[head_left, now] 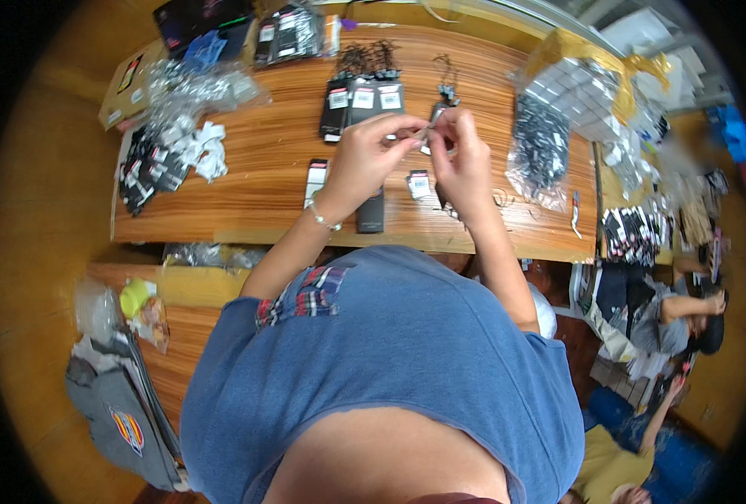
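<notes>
Above the wooden table, my left hand (368, 160) and my right hand (464, 166) meet fingertip to fingertip. Both are pinched around something small and thin that I cannot make out. Just beyond them lies a bunch of black cords (447, 89), partly hidden by my right hand. Black hang tags (362, 99) with white labels and dark strings are laid in rows beyond my left hand. Beneath my hands are small white-labelled tags (419, 184) and a long dark card (371, 217). Beside my left wrist lies a narrow black-and-white tag (316, 178).
At right, a clear bag of dark small parts (543, 143) leans by a taped box (576, 84). A small cutter-like tool (575, 214) lies near the right edge. Piled tags (159, 164) and plastic bags (197, 94) occupy the left. Other people sit at far right.
</notes>
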Tool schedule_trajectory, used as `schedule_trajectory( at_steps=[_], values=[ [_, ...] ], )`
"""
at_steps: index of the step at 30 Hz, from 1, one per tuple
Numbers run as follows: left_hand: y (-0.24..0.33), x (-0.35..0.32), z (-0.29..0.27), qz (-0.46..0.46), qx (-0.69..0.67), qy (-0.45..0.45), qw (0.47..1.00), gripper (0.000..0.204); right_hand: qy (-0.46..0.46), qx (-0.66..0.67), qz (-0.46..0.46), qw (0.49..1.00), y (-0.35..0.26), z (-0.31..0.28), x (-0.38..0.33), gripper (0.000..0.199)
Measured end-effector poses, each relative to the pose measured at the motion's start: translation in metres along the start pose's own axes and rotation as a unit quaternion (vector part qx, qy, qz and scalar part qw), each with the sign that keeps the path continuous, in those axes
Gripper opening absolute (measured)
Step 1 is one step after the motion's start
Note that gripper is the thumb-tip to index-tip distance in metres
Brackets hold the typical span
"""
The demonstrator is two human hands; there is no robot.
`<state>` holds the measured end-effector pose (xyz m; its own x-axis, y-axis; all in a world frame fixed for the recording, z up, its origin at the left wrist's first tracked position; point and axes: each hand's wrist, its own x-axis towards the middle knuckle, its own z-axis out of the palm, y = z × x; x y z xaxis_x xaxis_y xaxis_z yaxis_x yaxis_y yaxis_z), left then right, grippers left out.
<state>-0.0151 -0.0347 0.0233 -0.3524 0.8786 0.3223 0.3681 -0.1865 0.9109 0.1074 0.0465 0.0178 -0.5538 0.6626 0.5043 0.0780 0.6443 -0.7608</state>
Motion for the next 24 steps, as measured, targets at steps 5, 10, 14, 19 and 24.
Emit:
schedule_trajectory(
  at_steps=[5,10,14,19,24],
  values=[
    [-0.004,0.005,0.009,0.034,0.007,-0.024,0.999,0.014,-0.016,0.101,0.043,0.994,0.013,-0.010,-0.002,0.020],
    [-0.001,0.011,0.015,0.086,0.072,-0.043,0.993,0.016,0.004,0.179,0.065,0.982,0.012,-0.018,-0.002,0.016],
    [-0.004,0.019,0.023,0.217,0.184,-0.045,0.958,0.020,-0.014,0.394,0.164,0.904,0.037,-0.019,-0.009,0.012],
    [0.004,0.026,0.028,0.350,0.275,-0.101,0.890,0.022,0.016,0.493,0.270,0.827,0.041,-0.027,-0.024,0.006],
    [0.012,0.027,0.043,0.421,0.262,-0.200,0.845,0.017,0.120,0.424,0.257,0.860,0.042,-0.023,-0.029,0.008]
  ],
)
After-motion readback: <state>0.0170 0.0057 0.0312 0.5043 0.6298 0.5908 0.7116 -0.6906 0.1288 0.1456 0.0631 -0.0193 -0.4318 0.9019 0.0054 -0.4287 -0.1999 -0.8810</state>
